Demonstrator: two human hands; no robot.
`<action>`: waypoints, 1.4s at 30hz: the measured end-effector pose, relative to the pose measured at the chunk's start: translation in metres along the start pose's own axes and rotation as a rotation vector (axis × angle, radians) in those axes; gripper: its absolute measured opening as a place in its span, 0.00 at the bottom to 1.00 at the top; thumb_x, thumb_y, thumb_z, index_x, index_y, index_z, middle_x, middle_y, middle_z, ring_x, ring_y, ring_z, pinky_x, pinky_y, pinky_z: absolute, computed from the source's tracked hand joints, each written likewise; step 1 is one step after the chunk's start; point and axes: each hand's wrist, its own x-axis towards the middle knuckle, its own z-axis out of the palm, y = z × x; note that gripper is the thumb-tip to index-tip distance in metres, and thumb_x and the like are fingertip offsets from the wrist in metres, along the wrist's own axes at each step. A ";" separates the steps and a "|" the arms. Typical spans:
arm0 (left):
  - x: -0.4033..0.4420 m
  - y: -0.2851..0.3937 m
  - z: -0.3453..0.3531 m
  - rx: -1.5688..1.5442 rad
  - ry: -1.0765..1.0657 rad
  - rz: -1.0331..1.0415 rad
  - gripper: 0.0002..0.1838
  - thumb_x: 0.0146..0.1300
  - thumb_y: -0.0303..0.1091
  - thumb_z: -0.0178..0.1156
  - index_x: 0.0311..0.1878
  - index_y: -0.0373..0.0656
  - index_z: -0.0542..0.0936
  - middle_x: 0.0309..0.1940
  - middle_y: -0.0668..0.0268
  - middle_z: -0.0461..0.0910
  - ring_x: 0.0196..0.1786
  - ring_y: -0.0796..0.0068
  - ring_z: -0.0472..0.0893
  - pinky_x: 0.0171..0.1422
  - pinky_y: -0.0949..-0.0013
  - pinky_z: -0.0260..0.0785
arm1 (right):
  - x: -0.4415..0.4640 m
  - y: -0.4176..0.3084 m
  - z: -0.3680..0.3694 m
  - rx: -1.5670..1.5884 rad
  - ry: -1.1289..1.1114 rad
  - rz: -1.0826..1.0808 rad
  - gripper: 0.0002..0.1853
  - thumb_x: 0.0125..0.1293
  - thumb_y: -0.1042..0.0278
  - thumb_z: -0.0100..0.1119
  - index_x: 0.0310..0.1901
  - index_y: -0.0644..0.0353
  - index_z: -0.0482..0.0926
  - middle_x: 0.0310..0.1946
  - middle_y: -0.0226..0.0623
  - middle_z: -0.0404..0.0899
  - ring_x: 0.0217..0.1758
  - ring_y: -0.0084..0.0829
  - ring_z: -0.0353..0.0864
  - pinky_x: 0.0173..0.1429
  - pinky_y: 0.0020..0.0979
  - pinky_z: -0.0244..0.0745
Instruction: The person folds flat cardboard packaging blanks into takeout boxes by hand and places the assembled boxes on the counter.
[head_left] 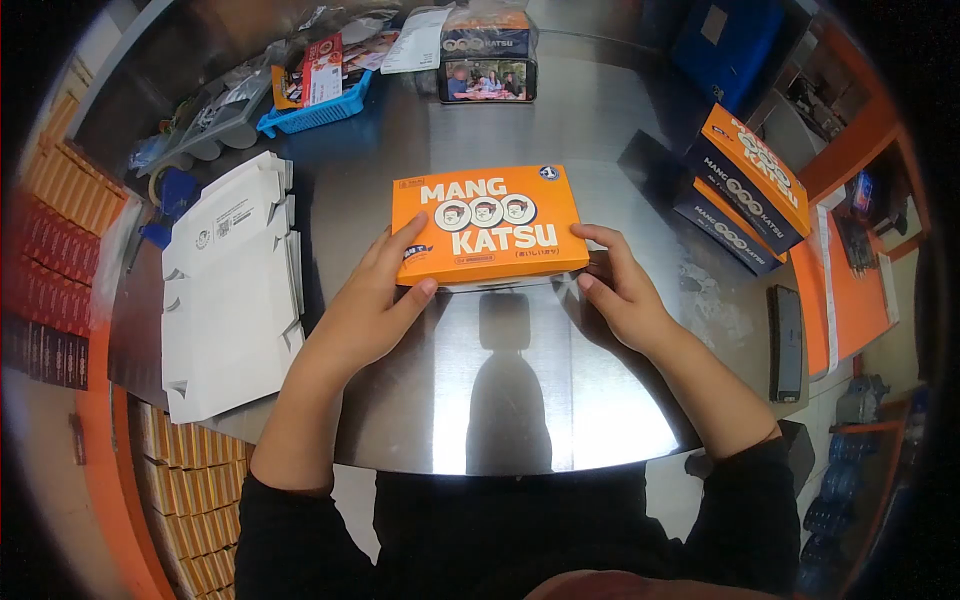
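An orange food box (pixel 487 225), its lid closed and printed "MANG KATSU", lies over the middle of the steel table (pixel 400 400). My left hand (pixel 385 290) grips the box's left side, with fingers on the top edge and thumb at the front corner. On the opposite side, my right hand (pixel 620 285) holds the front right corner between fingers and thumb. Whether the box rests fully on the table or is slightly raised, I cannot tell. To the left of my left hand lies a stack of flat white box blanks (pixel 230 290).
Two folded orange boxes (pixel 750 175) are stacked at the right, with a dark phone (pixel 785 340) near the edge. At the back, another phone (pixel 487 82) plays a video against a wrapped box (pixel 487 38). A blue basket (pixel 315 115) and tape dispenser (pixel 177 190) stand left.
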 end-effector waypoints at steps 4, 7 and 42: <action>0.000 -0.002 0.001 0.026 0.007 0.014 0.32 0.66 0.37 0.53 0.70 0.38 0.56 0.67 0.46 0.59 0.70 0.53 0.59 0.73 0.62 0.48 | 0.000 -0.002 0.000 -0.035 0.004 0.003 0.25 0.65 0.77 0.48 0.64 0.57 0.59 0.60 0.45 0.63 0.61 0.36 0.70 0.66 0.35 0.64; 0.000 0.002 -0.001 0.020 0.001 -0.003 0.32 0.66 0.38 0.53 0.70 0.38 0.56 0.67 0.45 0.59 0.70 0.53 0.60 0.73 0.62 0.48 | 0.000 -0.003 0.000 -0.029 0.004 0.019 0.25 0.65 0.77 0.48 0.64 0.57 0.59 0.61 0.46 0.63 0.61 0.37 0.70 0.66 0.35 0.64; 0.000 -0.003 0.001 0.043 0.019 0.012 0.32 0.65 0.35 0.53 0.71 0.39 0.56 0.67 0.46 0.59 0.70 0.54 0.60 0.73 0.62 0.48 | 0.000 -0.002 -0.001 -0.055 0.004 0.013 0.25 0.65 0.76 0.48 0.64 0.57 0.59 0.61 0.46 0.62 0.61 0.38 0.69 0.68 0.37 0.63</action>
